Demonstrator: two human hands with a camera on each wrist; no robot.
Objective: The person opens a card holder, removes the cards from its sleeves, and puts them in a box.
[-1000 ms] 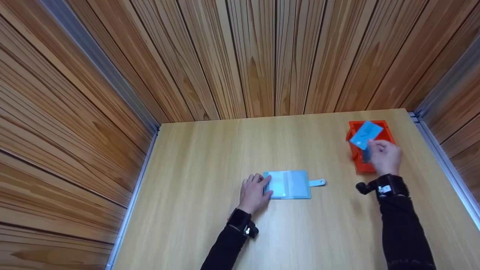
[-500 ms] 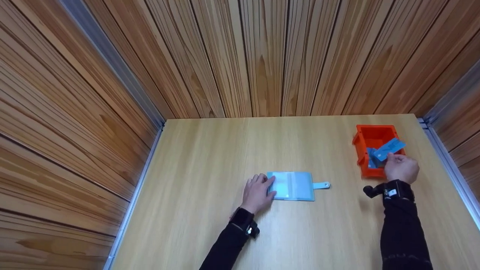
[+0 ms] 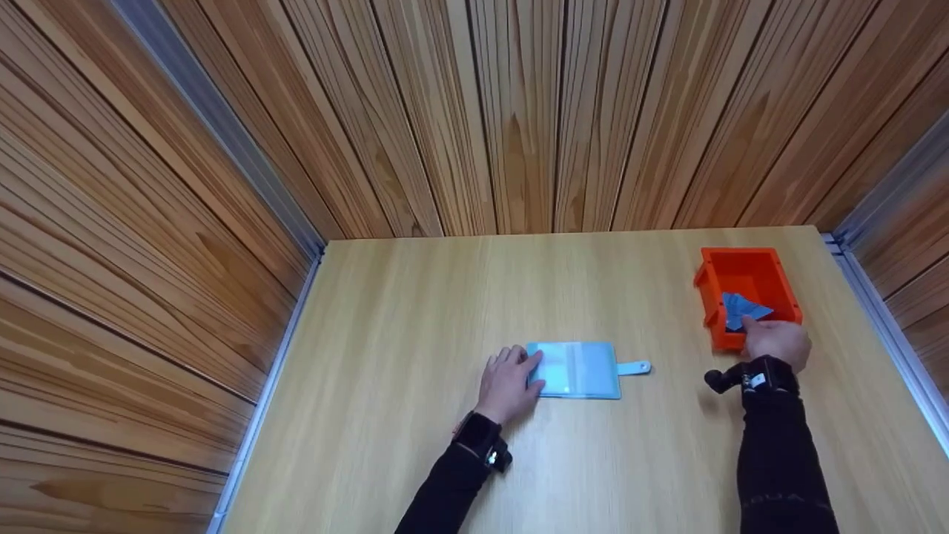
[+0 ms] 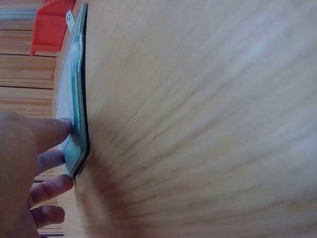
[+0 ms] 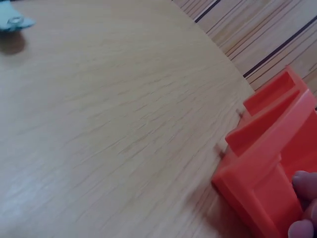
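Observation:
An open light-blue card holder (image 3: 578, 371) with a snap strap (image 3: 634, 368) lies flat in mid-table. Its left edge is under my left hand (image 3: 508, 386); in the left wrist view the thumb (image 4: 52, 131) presses on the clear sleeve and the other fingers lie loosely along the edge. My right hand (image 3: 778, 345) reaches over the near wall of the orange-red bin (image 3: 752, 274), its curled fingertips at a blue card (image 3: 741, 308) inside. The right wrist view shows fingertips (image 5: 304, 183) inside the bin wall, but not the card there.
The bin stands near the far right of the wooden table (image 3: 415, 311). Wood-plank walls (image 3: 519, 133) rise behind and at both sides, with metal rails (image 3: 890, 326) along the table's side edges.
My right hand has lowered the blue card from above the bin down into it, going right and then slightly back left. The left hand stays on the card holder.

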